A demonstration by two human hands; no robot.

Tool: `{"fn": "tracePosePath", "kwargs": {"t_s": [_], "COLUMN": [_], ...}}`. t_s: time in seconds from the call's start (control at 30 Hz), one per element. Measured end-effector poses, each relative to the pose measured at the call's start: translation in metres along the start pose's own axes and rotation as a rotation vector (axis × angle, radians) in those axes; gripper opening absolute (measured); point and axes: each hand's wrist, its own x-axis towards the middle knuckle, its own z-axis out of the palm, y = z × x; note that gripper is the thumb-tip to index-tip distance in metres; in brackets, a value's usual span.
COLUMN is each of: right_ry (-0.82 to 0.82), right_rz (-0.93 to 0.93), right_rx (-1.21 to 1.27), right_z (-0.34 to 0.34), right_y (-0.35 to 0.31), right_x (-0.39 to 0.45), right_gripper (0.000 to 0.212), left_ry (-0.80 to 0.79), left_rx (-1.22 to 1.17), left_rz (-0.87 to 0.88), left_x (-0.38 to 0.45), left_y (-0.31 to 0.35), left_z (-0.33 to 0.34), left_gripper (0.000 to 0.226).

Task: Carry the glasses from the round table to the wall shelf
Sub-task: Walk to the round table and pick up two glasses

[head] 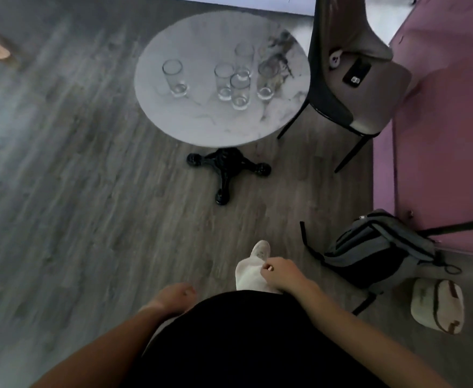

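Observation:
A round white marble table stands ahead of me on a black cross foot. Several clear tall glasses stand upright on it: one alone at the left, the others clustered to the right. My left hand hangs low by my body with loosely curled fingers and holds nothing. My right hand also hangs low near my waist, fingers loosely curled, empty. Both hands are far from the table. The wall shelf is out of view.
A grey chair with a dark phone on its seat stands right of the table. A pink surface fills the right side. A grey backpack and a beige pouch lie on the wooden floor at the right. My socked foot steps forward.

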Motion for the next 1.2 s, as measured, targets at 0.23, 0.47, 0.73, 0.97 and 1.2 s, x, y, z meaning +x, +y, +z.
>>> {"fn": "tracePosePath", "kwargs": {"t_s": [0.23, 0.47, 0.73, 0.97, 1.2], "right_ry": [-0.003, 0.111, 0.397, 0.48, 0.396], "right_rz": [-0.066, -0.15, -0.241, -0.275, -0.291], "right_rx": [-0.095, -0.05, -0.003, -0.035, -0.233], "right_z": [-0.111, -0.218, -0.325, -0.373, -0.393], "right_y": [-0.019, -0.069, -0.145, -0.195, -0.209], "right_x": [0.051, 0.094, 0.134, 0.163, 0.2], "right_gripper": [0.019, 0.021, 0.029, 0.056, 0.047], "left_ry": [0.129, 0.301, 0.666, 0.615, 0.593], "left_rx": [-0.008, -0.029, -0.002, 0.135, 0.141], "left_rz": [0.064, 0.181, 0.377, 0.432, 0.378], "left_x": [0.047, 0.08, 0.12, 0.157, 0.174], "left_y": [0.099, 0.177, 0.261, 0.289, 0.296], "left_z": [-0.084, -0.192, -0.299, -0.343, -0.349], "left_gripper": [0.018, 0.031, 0.064, 0.06, 0.034]}}
